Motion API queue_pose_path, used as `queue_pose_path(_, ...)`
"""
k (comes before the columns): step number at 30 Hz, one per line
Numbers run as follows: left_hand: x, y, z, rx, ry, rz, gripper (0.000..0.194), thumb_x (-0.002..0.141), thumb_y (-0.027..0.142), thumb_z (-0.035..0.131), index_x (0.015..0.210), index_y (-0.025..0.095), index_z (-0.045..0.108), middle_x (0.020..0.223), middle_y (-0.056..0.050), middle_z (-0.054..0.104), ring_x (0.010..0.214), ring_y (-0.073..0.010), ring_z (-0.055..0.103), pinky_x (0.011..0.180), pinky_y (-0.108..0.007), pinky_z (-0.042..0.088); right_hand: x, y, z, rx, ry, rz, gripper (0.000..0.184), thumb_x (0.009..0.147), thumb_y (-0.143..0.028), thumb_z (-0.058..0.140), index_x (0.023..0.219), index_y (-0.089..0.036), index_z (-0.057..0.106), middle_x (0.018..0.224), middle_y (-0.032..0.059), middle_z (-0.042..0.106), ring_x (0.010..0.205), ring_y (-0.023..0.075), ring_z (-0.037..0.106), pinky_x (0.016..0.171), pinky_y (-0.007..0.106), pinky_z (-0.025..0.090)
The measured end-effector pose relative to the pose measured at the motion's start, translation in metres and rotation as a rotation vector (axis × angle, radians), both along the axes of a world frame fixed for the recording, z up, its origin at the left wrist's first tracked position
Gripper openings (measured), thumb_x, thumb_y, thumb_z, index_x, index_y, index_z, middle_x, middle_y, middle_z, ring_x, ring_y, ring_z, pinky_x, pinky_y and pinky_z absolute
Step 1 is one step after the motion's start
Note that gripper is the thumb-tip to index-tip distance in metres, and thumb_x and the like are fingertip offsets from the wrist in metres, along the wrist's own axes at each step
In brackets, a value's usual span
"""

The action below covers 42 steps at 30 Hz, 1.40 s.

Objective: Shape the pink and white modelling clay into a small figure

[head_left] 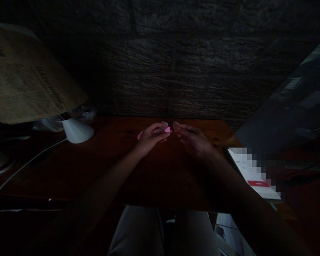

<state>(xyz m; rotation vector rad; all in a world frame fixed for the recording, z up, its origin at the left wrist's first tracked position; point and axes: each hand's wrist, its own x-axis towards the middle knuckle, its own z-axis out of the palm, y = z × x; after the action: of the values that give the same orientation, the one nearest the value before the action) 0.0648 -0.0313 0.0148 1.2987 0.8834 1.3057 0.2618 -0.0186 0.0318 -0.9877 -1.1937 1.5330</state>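
Pink piece [167, 130], small and soft-looking, sits at the very centre of the view, pinched between the thumb and fingers of a person's left hand [151, 135]. That hand is nearly closed on it, with a ring [154, 131] on one finger. Another bit of pink [139, 135] shows at nine o'clock, just beside the back of the same hand; whether the two are joined cannot be told. Just to the three o'clock side, the right hand [193, 138] faces the left across a narrow gap, thumb and forefinger drawn together at the tips, the other fingers curled; the dimness hides whether it grips anything.

Both hands are above a dark reddish-brown wooden surface [96, 167]. At nine o'clock stands a white, cone-shaped lamp base [78, 132] with a pale cord [29, 161] running down towards eight o'clock. A shade printed like newspaper [26, 78] fills ten o'clock, with crumpled clear plastic [49, 123] below it. At four o'clock lies a bright screen [245, 170] with a red bar, partly blurred into squares. Stone-block wall [192, 57] spans twelve o'clock; the person's pale-trousered legs [138, 231] are at six.
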Motion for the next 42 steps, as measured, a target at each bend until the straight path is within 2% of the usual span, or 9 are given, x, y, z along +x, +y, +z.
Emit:
queue_pose_path(6, 0.0012, -0.001, 0.0016, 0.006, 0.023, 0.035, 0.042, 0.065, 0.036, 0.091, 0.097, 0.019, 0.07, 0.09, -0.002, 0.078, 0.068, -0.0115, 0.067, 0.067, -0.026, 0.054, 0.0008, -0.0028, 0.003, 0.0, 0.015, 0.004, 0.035, 0.057, -0.04, 0.095, 0.088, -0.028, 0.084, 0.104, 0.004, 0.079, 0.079, 0.0136, 0.062, 0.069, 0.026, 0.047)
queue_pose_path(11, 0.001, -0.0008, 0.001, 0.02, 0.025, 0.033, 0.04, 0.067, 0.036, 0.089, 0.098, 0.02, 0.071, 0.09, -0.003, 0.077, 0.071, -0.0124, 0.067, 0.067, -0.027, 0.054, 0.0024, -0.0013, 0.0011, 0.044, -0.01, 0.033, 0.029, 0.063, -0.039, 0.092, 0.09, -0.03, 0.085, 0.107, 0.0058, 0.08, 0.082, 0.0161, 0.063, 0.07, 0.029, 0.048)
queue_pose_path(17, 0.0004, -0.001, 0.001, 0.033, 0.014, 0.052, 0.038, 0.068, 0.034, 0.089, 0.098, 0.019, 0.071, 0.096, -0.004, 0.077, 0.073, -0.0125, 0.067, 0.069, -0.027, 0.055, 0.0026, -0.0021, 0.0014, 0.045, -0.003, 0.06, 0.032, 0.063, -0.042, 0.093, 0.091, -0.031, 0.084, 0.107, 0.0061, 0.081, 0.083, 0.017, 0.065, 0.07, 0.03, 0.05)
queue_pose_path(23, -0.0004, -0.0021, 0.0028, 0.031, 0.026, 0.061, 0.037, 0.069, 0.035, 0.089, 0.098, 0.019, 0.071, 0.09, -0.003, 0.077, 0.071, -0.0121, 0.066, 0.068, -0.027, 0.054, 0.0013, -0.0019, 0.0018, 0.045, -0.013, 0.061, 0.036, 0.064, -0.049, 0.093, 0.092, -0.028, 0.083, 0.105, 0.0053, 0.08, 0.079, 0.0145, 0.064, 0.068, 0.028, 0.049)
queue_pose_path(29, 0.0005, -0.0019, 0.0038, 0.028, 0.022, 0.05, 0.038, 0.068, 0.035, 0.09, 0.097, 0.019, 0.071, 0.093, -0.003, 0.076, 0.072, -0.0126, 0.066, 0.067, -0.027, 0.054, -0.0015, -0.001, 0.0034, 0.03, -0.057, 0.019, 0.038, 0.066, -0.059, 0.09, 0.083, -0.026, 0.081, 0.094, 0.0047, 0.077, 0.077, 0.0144, 0.063, 0.067, 0.027, 0.05)
queue_pose_path(32, 0.0009, -0.0016, 0.0038, 0.02, 0.022, 0.04, 0.038, 0.067, 0.035, 0.09, 0.096, 0.02, 0.07, 0.092, -0.003, 0.076, 0.073, -0.013, 0.067, 0.067, -0.027, 0.054, -0.0016, -0.0018, 0.0037, 0.027, -0.052, 0.024, 0.035, 0.064, -0.055, 0.092, 0.081, -0.026, 0.081, 0.093, 0.0043, 0.077, 0.077, 0.0144, 0.062, 0.066, 0.026, 0.05)
queue_pose_path(37, 0.0001, -0.0023, 0.0046, 0.018, 0.017, 0.036, 0.039, 0.066, 0.035, 0.09, 0.098, 0.021, 0.071, 0.09, -0.002, 0.077, 0.073, -0.0133, 0.067, 0.067, -0.028, 0.054, 0.0014, -0.0022, 0.0026, 0.068, -0.019, 0.027, 0.033, 0.063, -0.042, 0.094, 0.092, -0.03, 0.084, 0.107, 0.0038, 0.078, 0.083, 0.016, 0.065, 0.07, 0.029, 0.051)
queue_pose_path(42, -0.0006, -0.0035, 0.0069, -0.01, -0.005, 0.029, 0.036, 0.073, 0.037, 0.087, 0.101, 0.021, 0.072, 0.098, -0.005, 0.078, 0.069, -0.0119, 0.067, 0.068, -0.028, 0.054, 0.001, -0.0022, 0.0036, 0.054, -0.012, 0.044, 0.033, 0.061, -0.045, 0.094, 0.09, -0.031, 0.084, 0.106, 0.0027, 0.078, 0.079, 0.0146, 0.062, 0.067, 0.028, 0.05)
